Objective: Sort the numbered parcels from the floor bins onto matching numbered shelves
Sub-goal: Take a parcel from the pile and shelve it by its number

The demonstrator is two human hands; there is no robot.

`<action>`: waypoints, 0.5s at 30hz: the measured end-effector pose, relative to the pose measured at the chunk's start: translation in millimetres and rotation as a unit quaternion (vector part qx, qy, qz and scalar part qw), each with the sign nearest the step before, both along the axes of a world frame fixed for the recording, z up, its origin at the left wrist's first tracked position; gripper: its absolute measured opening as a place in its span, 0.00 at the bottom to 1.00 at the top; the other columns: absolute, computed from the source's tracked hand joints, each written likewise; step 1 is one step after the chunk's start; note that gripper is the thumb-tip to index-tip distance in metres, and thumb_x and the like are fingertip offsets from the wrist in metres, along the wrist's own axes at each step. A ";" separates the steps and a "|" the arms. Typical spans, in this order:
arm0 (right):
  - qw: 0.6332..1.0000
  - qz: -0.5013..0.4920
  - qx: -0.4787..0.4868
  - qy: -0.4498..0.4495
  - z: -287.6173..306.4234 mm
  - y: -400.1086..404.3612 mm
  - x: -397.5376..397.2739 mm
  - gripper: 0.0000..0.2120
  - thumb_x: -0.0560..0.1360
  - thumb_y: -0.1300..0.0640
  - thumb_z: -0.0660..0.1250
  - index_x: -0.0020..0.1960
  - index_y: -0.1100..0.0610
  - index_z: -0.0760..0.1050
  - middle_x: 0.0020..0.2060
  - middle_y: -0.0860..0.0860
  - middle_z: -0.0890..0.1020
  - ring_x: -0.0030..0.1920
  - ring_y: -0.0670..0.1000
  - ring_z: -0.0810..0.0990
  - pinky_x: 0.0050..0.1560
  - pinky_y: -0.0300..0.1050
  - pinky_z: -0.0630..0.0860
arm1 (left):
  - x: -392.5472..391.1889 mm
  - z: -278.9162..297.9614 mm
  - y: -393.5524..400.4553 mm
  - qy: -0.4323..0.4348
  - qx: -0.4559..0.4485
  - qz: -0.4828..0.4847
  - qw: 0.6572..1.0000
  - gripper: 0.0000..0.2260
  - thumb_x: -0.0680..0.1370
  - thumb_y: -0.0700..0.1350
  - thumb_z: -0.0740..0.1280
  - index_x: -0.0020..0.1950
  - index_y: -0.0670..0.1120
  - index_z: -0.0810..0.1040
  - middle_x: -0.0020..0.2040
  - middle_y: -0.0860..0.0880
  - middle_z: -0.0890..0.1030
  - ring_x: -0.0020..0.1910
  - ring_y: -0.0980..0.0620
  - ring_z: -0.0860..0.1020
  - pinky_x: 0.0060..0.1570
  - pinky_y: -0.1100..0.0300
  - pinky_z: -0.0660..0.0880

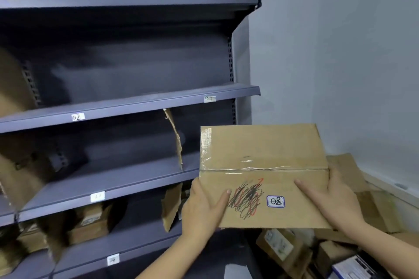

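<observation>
Both hands, left (205, 207) and right (333, 199), gripping parcel 08 (264, 174) mid-air beside shelves (136, 102) tagged 01, 02, 11; unshelved yet, more parcels (285, 247) waiting below.

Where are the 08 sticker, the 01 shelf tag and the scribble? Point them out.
08 sticker (275, 201), head view, centre of its number.
01 shelf tag (209, 98), head view, middle of tag.
scribble (246, 199), head view, dense middle of ink.
</observation>
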State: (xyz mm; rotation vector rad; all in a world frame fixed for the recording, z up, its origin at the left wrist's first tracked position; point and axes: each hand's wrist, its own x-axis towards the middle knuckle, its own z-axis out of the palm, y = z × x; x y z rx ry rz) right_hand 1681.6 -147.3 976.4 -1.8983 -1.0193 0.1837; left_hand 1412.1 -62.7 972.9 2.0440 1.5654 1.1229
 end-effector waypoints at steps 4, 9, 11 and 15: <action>1.000 0.029 0.006 -0.002 3.4 7.8 -57.0 0.42 0.63 0.28 0.69 0.68 0.51 0.63 0.53 0.50 0.79 0.55 0.59 0.79 0.51 0.53 0.75 | -57.4 0.1 -4.4 0.003 -0.004 0.031 1.000 0.29 0.74 0.65 0.65 0.66 0.48 0.63 0.63 0.50 0.74 0.58 0.46 0.76 0.46 0.58 0.69; 0.996 0.085 0.008 0.005 4.9 20.8 -126.2 0.34 0.65 0.29 0.70 0.62 0.45 0.61 0.49 0.46 0.78 0.50 0.55 0.79 0.50 0.53 0.75 | -131.2 2.6 -14.5 0.010 0.000 0.079 0.997 0.29 0.74 0.65 0.65 0.64 0.47 0.64 0.61 0.50 0.74 0.57 0.47 0.76 0.45 0.57 0.68; 0.995 0.098 0.018 0.008 5.4 26.5 -152.7 0.31 0.66 0.33 0.72 0.60 0.45 0.62 0.51 0.49 0.80 0.52 0.57 0.80 0.52 0.55 0.76 | -161.6 5.5 -19.5 0.013 0.007 0.098 0.995 0.29 0.73 0.66 0.65 0.65 0.48 0.64 0.61 0.51 0.73 0.58 0.47 0.76 0.45 0.57 0.69; 0.991 0.129 0.027 0.004 10.2 35.5 -204.1 0.35 0.67 0.34 0.71 0.66 0.48 0.63 0.53 0.50 0.79 0.56 0.60 0.79 0.52 0.54 0.75 | -217.6 12.6 -33.9 0.000 0.017 0.134 0.991 0.27 0.72 0.66 0.66 0.60 0.49 0.63 0.59 0.51 0.74 0.57 0.46 0.76 0.46 0.56 0.71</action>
